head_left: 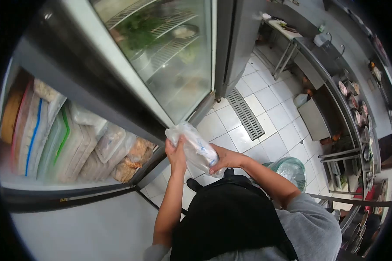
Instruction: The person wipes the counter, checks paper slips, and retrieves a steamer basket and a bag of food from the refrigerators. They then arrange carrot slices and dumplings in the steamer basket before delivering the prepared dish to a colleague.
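Note:
A whitish, translucent plastic bag (195, 145) with small blue print is held between my two hands, in front of my black apron. My left hand (176, 154) grips its left side, fingers over the plastic. On the right end, my right hand (225, 158) is closed around the bag, thumb on top. What the bag contains cannot be made out. To the left is an open freezer compartment (74, 185), packed with containers under coloured lids and several plastic bags of food (111, 141).
A glass-door fridge (178, 82) with wire shelves stands ahead. A drain grate (245, 113) runs along the white tiled floor. At right are a green bin (292, 170) with a plastic liner and a long steel counter (320, 61) with a sink.

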`<action>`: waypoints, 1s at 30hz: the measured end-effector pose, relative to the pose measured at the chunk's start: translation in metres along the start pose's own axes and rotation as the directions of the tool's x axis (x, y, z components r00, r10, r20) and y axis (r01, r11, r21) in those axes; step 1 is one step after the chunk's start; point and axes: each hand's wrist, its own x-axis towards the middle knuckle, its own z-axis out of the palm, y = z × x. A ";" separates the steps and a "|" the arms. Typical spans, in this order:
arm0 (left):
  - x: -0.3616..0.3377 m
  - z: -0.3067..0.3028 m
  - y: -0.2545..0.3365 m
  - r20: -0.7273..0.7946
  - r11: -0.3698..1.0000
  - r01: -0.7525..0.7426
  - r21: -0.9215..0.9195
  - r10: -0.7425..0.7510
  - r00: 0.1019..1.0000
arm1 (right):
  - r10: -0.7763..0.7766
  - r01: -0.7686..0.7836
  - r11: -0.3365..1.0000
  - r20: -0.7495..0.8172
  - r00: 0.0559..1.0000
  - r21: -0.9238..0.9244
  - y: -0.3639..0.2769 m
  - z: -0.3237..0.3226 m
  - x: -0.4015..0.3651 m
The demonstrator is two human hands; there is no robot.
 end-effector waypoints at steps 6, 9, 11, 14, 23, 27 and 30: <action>0.009 0.064 -0.021 0.117 0.941 0.187 -0.281 -0.160 0.980 | -0.019 0.027 0.987 -0.051 0.999 0.160 0.020 -0.024 -0.047; 0.011 0.096 -0.034 0.176 0.926 0.300 -0.228 -0.264 0.948 | 0.034 -0.067 0.992 -0.281 0.959 -0.109 0.028 -0.049 -0.075; 0.007 0.123 -0.045 0.076 0.920 0.327 -0.216 -0.318 0.945 | -0.053 -0.002 0.988 -0.345 0.937 -0.156 0.058 -0.072 -0.086; 0.011 0.145 -0.078 0.245 0.787 0.565 -0.247 -0.514 0.822 | -0.059 0.029 0.997 -0.449 0.892 -0.073 0.049 -0.090 -0.122; 0.033 0.238 -0.071 0.378 0.770 0.621 -0.145 -0.537 0.754 | -0.308 -0.051 0.914 -0.773 0.555 -0.402 0.061 -0.121 -0.171; 0.027 0.290 -0.083 0.563 0.662 0.747 0.057 -0.639 0.523 | -0.490 -0.169 0.814 -0.813 0.314 -0.556 0.080 -0.167 -0.171; 0.026 0.325 -0.117 0.639 0.564 0.814 0.140 -0.679 0.360 | -0.361 -0.210 0.887 -0.901 0.241 -0.411 0.089 -0.190 -0.173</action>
